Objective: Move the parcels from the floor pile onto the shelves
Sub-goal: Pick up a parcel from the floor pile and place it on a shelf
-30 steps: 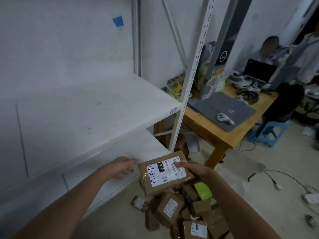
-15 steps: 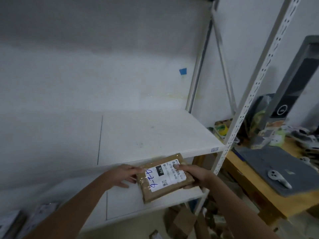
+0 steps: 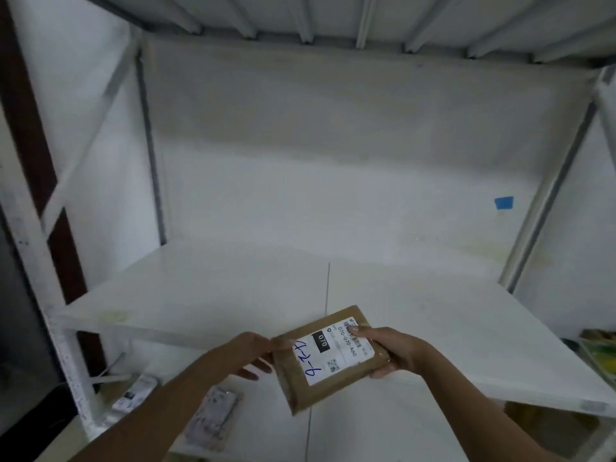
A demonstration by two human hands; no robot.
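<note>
Since half a second ago the parcel (image 3: 328, 356) has risen from below the shelf lip to straddle the front edge of the middle shelf (image 3: 200, 295), and the view has swung left, so the floor pile no longer shows.

At the near left, on the lower shelf, lie two flat packets (image 3: 213, 415). Above them the left hand (image 3: 246, 356) reaches in with fingers loosely spread and nearly straight, tips at the parcel's left edge: it steadies but does not clamp. The parcel is brown with its white label up, tilted, its far corner over the board and its near end still out over the gap. The right hand (image 3: 393, 353) carries it, thumb pressed on the label and fingers curled under the right edge.

The step in hand looks like the set-down. It would go best by levelling the parcel first and then sliding it far enough in that its whole base rests on the board. The right fingers should come out from underneath only then, while the left hand guides the edge square.
</note>
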